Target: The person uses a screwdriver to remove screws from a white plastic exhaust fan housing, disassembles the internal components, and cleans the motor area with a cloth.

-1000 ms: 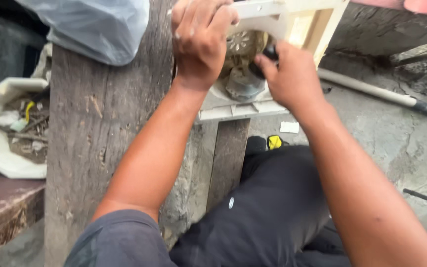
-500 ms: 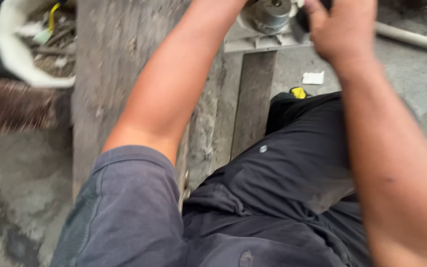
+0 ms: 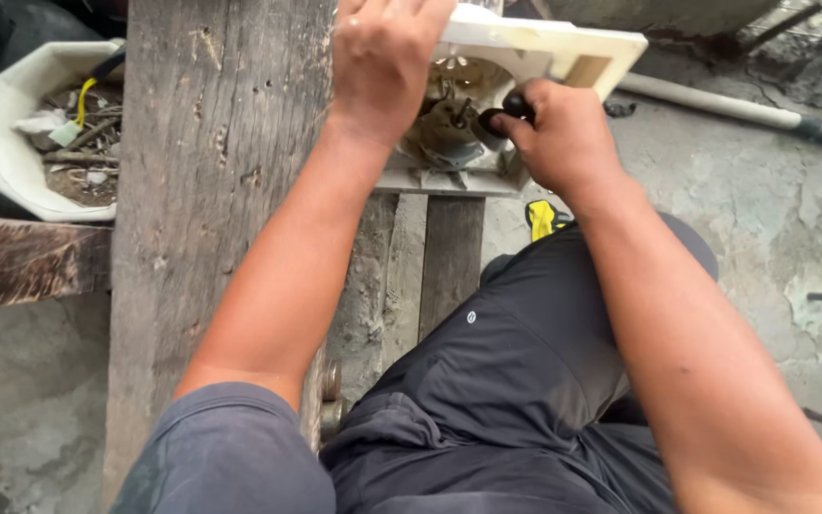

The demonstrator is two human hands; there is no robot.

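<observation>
Gripping the cream plastic housing [image 3: 535,43] from above with the left hand [image 3: 384,57], fingers curled over its top edge, pinning it on the weathered plank [image 3: 211,190]. Closing the right hand [image 3: 563,138] tightly round a black tool handle [image 3: 501,109], poking into the motor [image 3: 444,128] inside the housing. Blocking much of that motor with both hands. Sitting off to the left: a white tub [image 3: 11,143] of scraps. Lying beyond on the concrete: a pale pipe [image 3: 715,105]. Peeking out below the right wrist: a yellow tool [image 3: 542,217].

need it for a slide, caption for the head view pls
Left hand steadies a cream plastic housing on a wooden plank while the right hand holds a black-handled tool at its motor.
</observation>
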